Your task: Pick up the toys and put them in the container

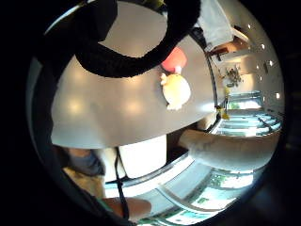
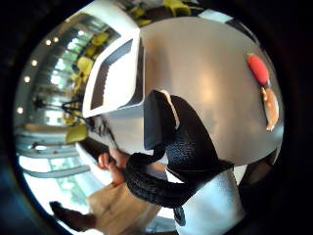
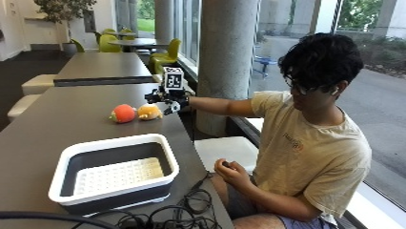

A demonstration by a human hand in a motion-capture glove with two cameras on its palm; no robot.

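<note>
In the outside view a red-orange plush toy and a yellow plush toy lie side by side on the grey table, toward its far end. My gloved right hand hovers just right of and above the yellow toy, fingers relaxed, holding nothing. The white-rimmed dark container stands empty near the table's front edge. The little finger side palm view shows the yellow toy and the red toy on the table, apart from the hand. The thumb side palm view shows the container and the red toy.
Black cables lie coiled on the table's front corner beside the container. A concrete pillar rises just past the table's right edge. A second table stands behind. The person's bare hand rests by their lap.
</note>
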